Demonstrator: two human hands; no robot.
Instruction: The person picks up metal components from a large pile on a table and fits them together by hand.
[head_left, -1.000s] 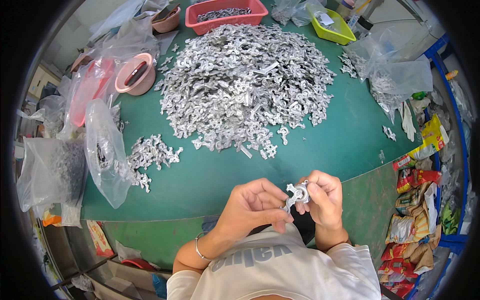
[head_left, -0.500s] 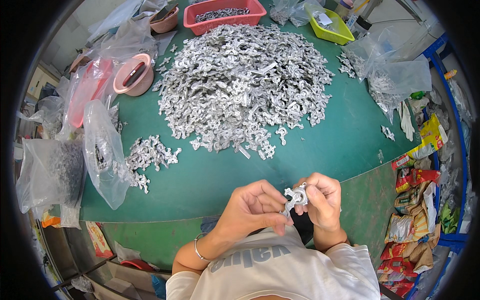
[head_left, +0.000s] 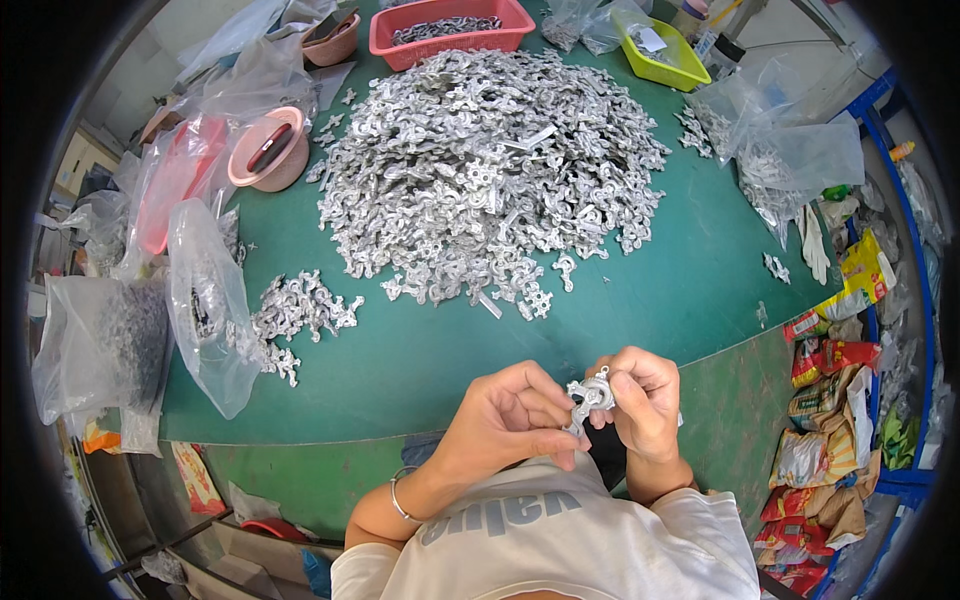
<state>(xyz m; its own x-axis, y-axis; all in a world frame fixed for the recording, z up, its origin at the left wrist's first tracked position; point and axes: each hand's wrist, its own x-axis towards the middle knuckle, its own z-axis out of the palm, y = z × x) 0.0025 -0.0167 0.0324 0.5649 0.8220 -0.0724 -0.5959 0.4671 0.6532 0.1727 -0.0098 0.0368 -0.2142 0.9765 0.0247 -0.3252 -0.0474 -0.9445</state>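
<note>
Silvery metal piece (head_left: pixel 594 392) lay between left hand (head_left: pixel 512 408) and right hand (head_left: pixel 648 402), fingers of both clamped on it, its partly hidden long axis apparently sloping down-left.

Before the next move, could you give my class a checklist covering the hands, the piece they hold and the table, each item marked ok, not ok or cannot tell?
1. Left hand grips the silvery metal piece: ok, pinched between thumb and fingers.
2. Right hand supports it too: ok, gripping its right side.
3. Piece is a single part: cannot tell, the fingers hide some of it.
4. Large pile contained: not ok, it lies loose on the green table.
5. Small heap apart from the large pile: ok, green shows between them.
6. Hands gloved: not ok, both are bare.
</note>
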